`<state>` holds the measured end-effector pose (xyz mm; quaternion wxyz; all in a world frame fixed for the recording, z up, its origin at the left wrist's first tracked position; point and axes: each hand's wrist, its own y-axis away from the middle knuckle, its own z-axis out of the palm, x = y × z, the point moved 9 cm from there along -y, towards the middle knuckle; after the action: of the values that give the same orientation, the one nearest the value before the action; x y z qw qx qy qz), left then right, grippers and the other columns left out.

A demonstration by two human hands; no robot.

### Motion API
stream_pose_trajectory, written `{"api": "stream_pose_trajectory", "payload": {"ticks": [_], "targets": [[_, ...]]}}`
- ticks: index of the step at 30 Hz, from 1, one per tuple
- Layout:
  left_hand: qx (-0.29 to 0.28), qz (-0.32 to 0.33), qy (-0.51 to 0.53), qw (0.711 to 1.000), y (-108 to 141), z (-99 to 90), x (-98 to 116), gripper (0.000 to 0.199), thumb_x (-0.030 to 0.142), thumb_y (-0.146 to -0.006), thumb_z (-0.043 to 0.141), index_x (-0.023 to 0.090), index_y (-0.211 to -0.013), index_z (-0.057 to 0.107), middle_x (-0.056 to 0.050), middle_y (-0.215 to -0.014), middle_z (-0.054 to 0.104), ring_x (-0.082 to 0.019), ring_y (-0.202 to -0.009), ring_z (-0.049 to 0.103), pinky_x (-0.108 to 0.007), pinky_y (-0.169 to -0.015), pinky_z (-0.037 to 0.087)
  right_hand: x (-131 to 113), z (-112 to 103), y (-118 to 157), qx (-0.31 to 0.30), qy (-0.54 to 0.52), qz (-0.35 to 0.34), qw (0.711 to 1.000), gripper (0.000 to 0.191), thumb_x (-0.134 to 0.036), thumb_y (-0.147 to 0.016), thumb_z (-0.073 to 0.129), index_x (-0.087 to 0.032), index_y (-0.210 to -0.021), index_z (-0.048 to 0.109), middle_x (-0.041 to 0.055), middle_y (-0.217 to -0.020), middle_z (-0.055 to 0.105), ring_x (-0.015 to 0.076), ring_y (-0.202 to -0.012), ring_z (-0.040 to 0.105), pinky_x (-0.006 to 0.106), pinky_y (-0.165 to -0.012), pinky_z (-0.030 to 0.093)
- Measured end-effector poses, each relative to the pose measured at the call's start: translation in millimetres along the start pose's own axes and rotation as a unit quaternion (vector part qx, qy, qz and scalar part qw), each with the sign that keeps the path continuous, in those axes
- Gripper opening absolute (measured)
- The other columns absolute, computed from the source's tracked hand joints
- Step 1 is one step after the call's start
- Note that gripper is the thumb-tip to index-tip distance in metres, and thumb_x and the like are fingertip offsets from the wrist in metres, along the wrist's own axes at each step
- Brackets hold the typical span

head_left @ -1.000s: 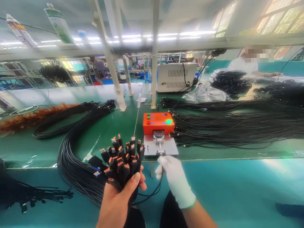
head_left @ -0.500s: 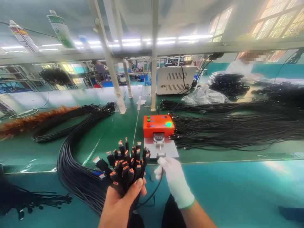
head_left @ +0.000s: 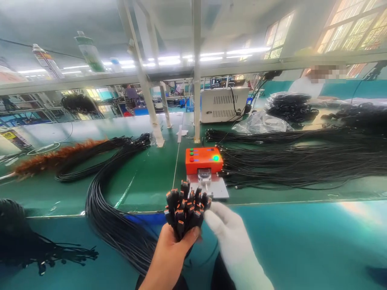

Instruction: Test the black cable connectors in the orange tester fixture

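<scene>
Likely cable workshop: benches, cable bundles.

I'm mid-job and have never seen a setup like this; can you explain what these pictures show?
There is no robot: a person's two hands, viewed by one head-worn camera looking forward and down. The left hand is bare and holds a bundle of black connectors with orange ends. The white-gloved right hand is beside it; its grip is unclear. Beyond, on the green table, sit an orange box with a lit light and a metal plate. Black cables lie on both sides.
</scene>
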<state>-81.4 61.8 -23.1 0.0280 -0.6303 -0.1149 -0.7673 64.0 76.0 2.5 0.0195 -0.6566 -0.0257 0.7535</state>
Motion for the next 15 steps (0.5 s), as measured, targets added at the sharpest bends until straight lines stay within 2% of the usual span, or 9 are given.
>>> {"api": "stream_pose_trajectory", "payload": {"ticks": [2, 5, 7, 9, 15], "targets": [[0.042, 0.023, -0.009, 0.999, 0, -5.6, 7, 0.027, 0.033, -0.057, 0.078, 0.014, -0.077, 0.074, -0.006, -0.071, 0.072, -0.026, -0.071, 0.064, -0.036, -0.069, 0.051, 9, 2, 1, 0.037, -0.084, 0.033, 0.995, 0.023, -0.040, -0.079, 0.056, -0.019, -0.080, 0.064, 0.0052, -0.075, 0.067, 0.0218, -0.075, 0.062, 0.032, -0.072, 0.049], [0.088, 0.048, -0.020, 0.995, 2, -15.1, 19, 0.022, 0.035, -0.059, 0.076, 0.014, -0.061, 0.072, -0.005, -0.064, 0.069, -0.025, -0.070, 0.064, -0.034, -0.069, 0.051, 38, -6, -1, 0.082, -0.098, 0.097, 0.987, 0.022, -0.036, -0.083, 0.051, -0.019, -0.069, 0.056, 0.0019, -0.062, 0.063, 0.0166, -0.058, 0.059, 0.029, -0.061, 0.049], [0.085, 0.052, -0.022, 0.995, 1, -16.0, 23, 0.021, 0.034, -0.062, 0.075, 0.015, -0.058, 0.070, -0.004, -0.061, 0.067, -0.022, -0.064, 0.062, -0.033, -0.064, 0.051, 54, -11, -7, 0.076, -0.057, 0.123, 0.988, 0.024, -0.033, -0.083, 0.049, -0.018, -0.064, 0.052, -0.0001, -0.052, 0.059, 0.0141, -0.047, 0.055, 0.026, -0.052, 0.046], [0.064, 0.057, -0.022, 0.996, 0, -12.7, 24, 0.018, 0.032, -0.066, 0.073, 0.015, -0.062, 0.070, -0.004, -0.061, 0.066, -0.020, -0.062, 0.060, -0.031, -0.063, 0.050, 63, -15, -16, 0.063, -0.028, 0.117, 0.991, 0.023, -0.030, -0.083, 0.047, -0.018, -0.065, 0.053, -0.0014, -0.046, 0.056, 0.0130, -0.043, 0.052, 0.025, -0.049, 0.044], [0.059, 0.060, -0.015, 0.996, -3, -8.5, 16, 0.016, 0.029, -0.068, 0.072, 0.016, -0.060, 0.069, -0.004, -0.064, 0.065, -0.021, -0.071, 0.060, -0.032, -0.069, 0.048, 77, -14, -37, 0.037, -0.036, 0.114, 0.992, 0.020, -0.029, -0.080, 0.048, -0.015, -0.068, 0.056, -0.0025, -0.046, 0.056, 0.0130, -0.040, 0.053, 0.025, -0.045, 0.044]]}}
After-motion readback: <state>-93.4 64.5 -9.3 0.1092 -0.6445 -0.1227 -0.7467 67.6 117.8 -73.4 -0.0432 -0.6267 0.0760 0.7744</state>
